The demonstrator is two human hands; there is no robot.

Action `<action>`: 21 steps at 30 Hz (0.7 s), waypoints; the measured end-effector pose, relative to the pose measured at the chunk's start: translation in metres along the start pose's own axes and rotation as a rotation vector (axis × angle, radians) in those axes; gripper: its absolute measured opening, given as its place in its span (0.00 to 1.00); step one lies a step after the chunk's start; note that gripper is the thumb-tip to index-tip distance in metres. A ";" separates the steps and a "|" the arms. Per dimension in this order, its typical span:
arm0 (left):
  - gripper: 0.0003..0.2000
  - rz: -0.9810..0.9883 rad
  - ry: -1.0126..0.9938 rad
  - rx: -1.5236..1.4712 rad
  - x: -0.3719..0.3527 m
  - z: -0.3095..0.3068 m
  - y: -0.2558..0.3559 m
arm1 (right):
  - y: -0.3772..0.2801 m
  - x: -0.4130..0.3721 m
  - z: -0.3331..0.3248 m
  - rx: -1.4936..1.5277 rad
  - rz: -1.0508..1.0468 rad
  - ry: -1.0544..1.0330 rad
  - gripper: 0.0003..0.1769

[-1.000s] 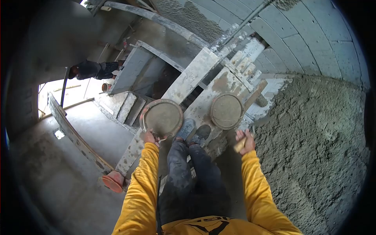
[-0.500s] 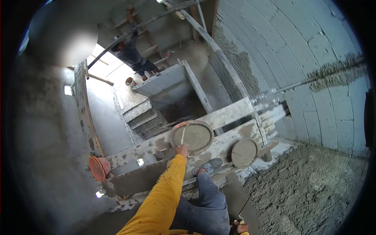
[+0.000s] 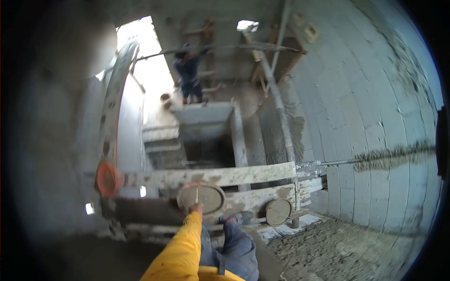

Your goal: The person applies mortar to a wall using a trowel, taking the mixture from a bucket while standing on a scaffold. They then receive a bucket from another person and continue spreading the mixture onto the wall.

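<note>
My left hand [image 3: 197, 209], at the end of a yellow sleeve, is closed at the near rim of a round bucket [image 3: 218, 202] filled with grey mortar. From its fingers a thin pale handle [image 3: 197, 194] reaches over the mortar; what it belongs to cannot be made out. The bucket stands on mortar-stained planks [image 3: 253, 198]. To its right is a second round container of mortar [image 3: 279, 212]. My right hand is out of view below the bottom edge; only a thin bit of metal [image 3: 282, 275] shows there.
An orange bucket [image 3: 108, 180] stands at the left end of the planks. Beyond them lie a deep stairwell opening [image 3: 206, 145] and concrete steps [image 3: 161, 135]. A co-worker [image 3: 189, 75] stands across it. Rough wet mortar [image 3: 328, 248] covers the floor beside the block wall [image 3: 365, 187].
The view has turned and shifted, and is blurred. My left hand stays at the bucket with the pale handle. My right hand, holding a trowel earlier, has left the view.
</note>
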State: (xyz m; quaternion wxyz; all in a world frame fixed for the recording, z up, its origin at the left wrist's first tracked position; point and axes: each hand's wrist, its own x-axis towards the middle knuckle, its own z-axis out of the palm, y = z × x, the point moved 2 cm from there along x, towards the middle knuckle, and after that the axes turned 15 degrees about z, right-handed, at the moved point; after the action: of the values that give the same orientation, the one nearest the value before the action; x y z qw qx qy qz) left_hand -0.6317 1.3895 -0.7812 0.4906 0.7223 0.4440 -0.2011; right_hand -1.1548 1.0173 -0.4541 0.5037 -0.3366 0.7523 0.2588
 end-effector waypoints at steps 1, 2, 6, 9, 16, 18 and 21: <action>0.27 0.046 0.018 0.104 0.014 -0.013 -0.032 | -0.028 -0.053 0.018 -0.007 -0.085 0.032 0.13; 0.29 0.077 0.038 0.214 0.023 -0.030 -0.037 | -0.026 -0.047 0.007 -0.134 -0.190 0.033 0.15; 0.22 0.179 0.043 0.381 0.029 -0.109 -0.039 | -0.049 -0.072 0.002 -0.479 -0.343 0.093 0.16; 0.21 0.063 0.142 0.040 0.058 -0.148 -0.094 | -0.080 -0.090 0.008 -0.582 -0.290 0.084 0.14; 0.35 -0.280 0.347 -0.537 0.088 -0.212 -0.144 | -0.140 -0.107 0.051 -0.534 -0.117 0.198 0.21; 0.33 -0.338 0.336 -0.614 0.111 -0.215 -0.182 | -0.159 -0.095 0.048 -0.304 -0.129 0.040 0.19; 0.24 -0.316 0.321 -0.580 0.138 -0.228 -0.230 | -0.182 -0.102 0.072 -0.321 -0.191 0.043 0.20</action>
State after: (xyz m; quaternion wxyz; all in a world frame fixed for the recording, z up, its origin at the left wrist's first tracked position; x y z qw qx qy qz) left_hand -0.7848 1.6813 -0.9034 0.5621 0.4981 0.6598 -0.0242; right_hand -0.9458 0.9783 -0.3937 0.4499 -0.4879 0.6766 0.3192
